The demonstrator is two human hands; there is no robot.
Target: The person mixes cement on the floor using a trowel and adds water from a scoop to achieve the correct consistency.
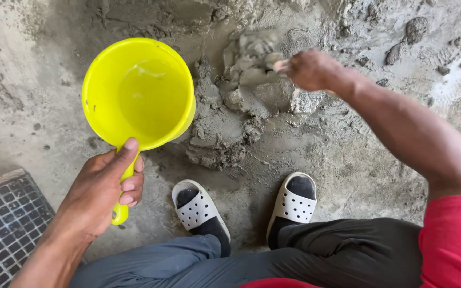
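Wet grey mortar heap [230,120] lies on the rough concrete floor [28,106], just beyond the person's feet, at twelve o'clock from the two white perforated clogs [198,208]. The heap is lumpy and uneven: darker, damp clods sit at its near edge, while paler, drier sand-like material spreads outward toward one and two o'clock. Judged from this texture, the mixing appears only partly done; the mass is not yet uniform and some dry material at the margins remains to be worked in.

Left hand [102,192], at eight o'clock from the heap, is closed around the handle of a bright yellow round plastic scoop [140,93], thumb pressed along the top of the handle. The scoop is held above the floor at ten o'clock from the heap, its mouth turned toward the camera; its inside looks nearly empty, with only a thin wet film showing.

Right hand [308,69], at one o'clock, is blurred. It seems closed on a small mortar-coated tool [257,53] touching the far side of the heap, though the blur prevents certainty about the grip or the tool's kind.

A dark metal drain grate [6,218] occupies the floor at eight o'clock, well apart from the heap.
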